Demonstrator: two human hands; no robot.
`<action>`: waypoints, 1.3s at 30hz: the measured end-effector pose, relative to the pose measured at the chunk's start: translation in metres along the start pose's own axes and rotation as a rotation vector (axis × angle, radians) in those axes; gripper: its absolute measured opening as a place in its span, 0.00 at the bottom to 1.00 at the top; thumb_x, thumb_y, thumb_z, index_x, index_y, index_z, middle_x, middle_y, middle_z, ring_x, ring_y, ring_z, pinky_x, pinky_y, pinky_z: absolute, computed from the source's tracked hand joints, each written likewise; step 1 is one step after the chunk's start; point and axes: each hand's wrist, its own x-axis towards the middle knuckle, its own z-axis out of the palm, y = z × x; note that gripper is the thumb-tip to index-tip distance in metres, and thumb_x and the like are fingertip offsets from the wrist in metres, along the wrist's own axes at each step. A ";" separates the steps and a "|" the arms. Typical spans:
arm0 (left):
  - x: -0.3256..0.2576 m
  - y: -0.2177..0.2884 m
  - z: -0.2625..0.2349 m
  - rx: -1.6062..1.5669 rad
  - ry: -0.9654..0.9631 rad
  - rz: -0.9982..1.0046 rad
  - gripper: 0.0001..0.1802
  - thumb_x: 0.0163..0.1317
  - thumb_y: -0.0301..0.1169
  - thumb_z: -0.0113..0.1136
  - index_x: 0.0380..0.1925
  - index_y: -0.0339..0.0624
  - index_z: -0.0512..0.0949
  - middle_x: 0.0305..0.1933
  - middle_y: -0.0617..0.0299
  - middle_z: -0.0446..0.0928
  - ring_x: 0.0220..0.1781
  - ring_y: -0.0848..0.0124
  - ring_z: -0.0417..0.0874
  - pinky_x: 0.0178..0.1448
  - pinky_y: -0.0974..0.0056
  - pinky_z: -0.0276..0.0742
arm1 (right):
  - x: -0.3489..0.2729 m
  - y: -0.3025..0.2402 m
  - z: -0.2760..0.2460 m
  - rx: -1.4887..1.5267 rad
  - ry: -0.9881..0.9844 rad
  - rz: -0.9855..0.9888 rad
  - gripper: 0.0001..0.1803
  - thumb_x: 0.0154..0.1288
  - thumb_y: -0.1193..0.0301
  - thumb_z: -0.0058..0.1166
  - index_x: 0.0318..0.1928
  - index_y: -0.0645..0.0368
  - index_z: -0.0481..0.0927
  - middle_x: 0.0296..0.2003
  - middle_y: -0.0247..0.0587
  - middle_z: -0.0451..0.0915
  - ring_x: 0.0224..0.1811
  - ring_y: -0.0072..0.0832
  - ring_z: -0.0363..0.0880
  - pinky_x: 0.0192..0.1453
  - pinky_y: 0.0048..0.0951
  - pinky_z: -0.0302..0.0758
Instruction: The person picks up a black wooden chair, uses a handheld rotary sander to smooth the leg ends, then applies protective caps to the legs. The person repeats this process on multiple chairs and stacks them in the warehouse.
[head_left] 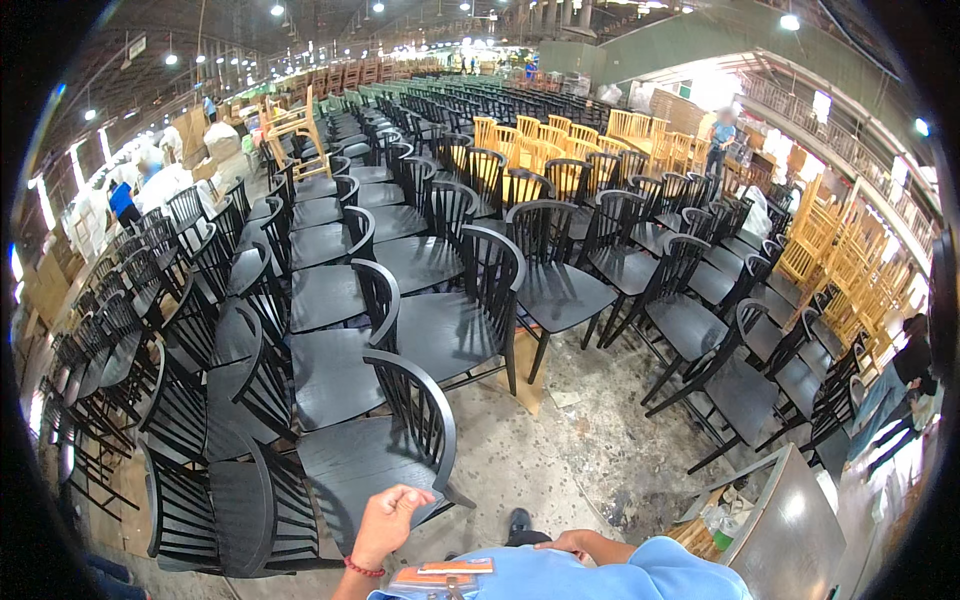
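Note:
My left hand, with a red bead bracelet at the wrist, is raised with its fingers curled together. Whatever they may hold is too small to make out. Behind it in the picture stands the nearest black wooden chair, which has a curved, spindled backrest. Contact between this hand and the chair cannot be told. My right hand lies low against my waist, its fingers partly hidden. On the front of my light blue shirt hangs an orange badge holder.
Rows of black chairs fill the hall on both sides. Concrete floor runs between them. At lower right stands a cabinet-like box. Unpainted wooden chairs are stacked at right. Other people stand farther off.

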 end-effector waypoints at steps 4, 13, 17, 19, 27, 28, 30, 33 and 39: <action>0.019 -0.009 0.022 0.186 -0.124 -0.117 0.16 0.72 0.36 0.52 0.42 0.35 0.82 0.39 0.58 0.85 0.41 0.74 0.81 0.49 0.67 0.76 | 0.002 0.032 -0.026 -0.112 0.018 -0.383 0.32 0.57 0.43 0.53 0.47 0.58 0.85 0.43 0.48 0.84 0.42 0.38 0.83 0.37 0.39 0.80; 0.115 -0.026 0.110 0.342 -0.206 -0.086 0.17 0.70 0.40 0.54 0.45 0.37 0.81 0.36 0.58 0.82 0.35 0.70 0.79 0.43 0.63 0.75 | -0.002 0.060 -0.113 -0.197 0.089 -0.632 0.20 0.64 0.56 0.52 0.44 0.59 0.84 0.36 0.48 0.85 0.38 0.37 0.82 0.44 0.38 0.76; 0.189 -0.026 0.179 0.469 -0.309 -0.037 0.16 0.69 0.40 0.54 0.45 0.38 0.79 0.36 0.58 0.81 0.36 0.69 0.79 0.44 0.63 0.75 | 0.030 0.083 -0.168 -0.123 0.035 -0.597 0.18 0.63 0.58 0.53 0.42 0.60 0.83 0.33 0.46 0.84 0.35 0.33 0.82 0.41 0.36 0.77; 0.219 -0.020 0.217 0.487 -0.351 -0.026 0.16 0.69 0.40 0.54 0.45 0.38 0.79 0.36 0.57 0.81 0.37 0.69 0.79 0.45 0.63 0.75 | 0.029 0.090 -0.206 0.063 0.072 -0.573 0.16 0.62 0.61 0.54 0.40 0.61 0.83 0.32 0.44 0.84 0.33 0.30 0.81 0.38 0.33 0.77; 0.306 -0.024 0.324 0.582 -0.544 -0.023 0.17 0.69 0.40 0.54 0.48 0.39 0.80 0.44 0.53 0.83 0.44 0.64 0.83 0.52 0.61 0.76 | 0.052 0.158 -0.316 0.971 0.340 -0.454 0.06 0.59 0.73 0.52 0.34 0.60 0.80 0.26 0.37 0.81 0.25 0.23 0.78 0.28 0.28 0.76; 0.310 -0.028 0.327 0.620 -0.552 -0.050 0.18 0.69 0.40 0.54 0.48 0.39 0.80 0.45 0.53 0.83 0.45 0.64 0.83 0.53 0.61 0.76 | 0.053 0.168 -0.320 1.056 0.354 -0.435 0.06 0.60 0.73 0.52 0.34 0.60 0.80 0.26 0.38 0.81 0.25 0.23 0.78 0.28 0.28 0.76; 0.321 -0.035 0.335 0.689 -0.580 -0.096 0.18 0.69 0.41 0.54 0.48 0.39 0.80 0.46 0.53 0.83 0.47 0.64 0.83 0.54 0.61 0.76 | 0.058 0.195 -0.313 1.171 0.371 -0.365 0.06 0.63 0.71 0.52 0.35 0.61 0.79 0.27 0.39 0.81 0.26 0.26 0.79 0.28 0.29 0.77; 0.344 -0.034 0.360 0.624 -0.653 -0.162 0.19 0.69 0.42 0.54 0.49 0.39 0.80 0.46 0.55 0.83 0.48 0.66 0.82 0.55 0.61 0.75 | 0.074 0.239 -0.288 1.240 0.349 -0.214 0.07 0.66 0.71 0.51 0.36 0.61 0.79 0.28 0.41 0.81 0.27 0.28 0.79 0.29 0.30 0.77; 0.398 0.009 0.456 0.340 -0.848 0.009 0.16 0.67 0.37 0.58 0.48 0.40 0.80 0.42 0.58 0.84 0.46 0.70 0.82 0.51 0.64 0.76 | 0.087 0.295 -0.227 1.359 0.191 0.022 0.10 0.68 0.71 0.46 0.33 0.58 0.80 0.26 0.40 0.81 0.24 0.31 0.78 0.23 0.34 0.74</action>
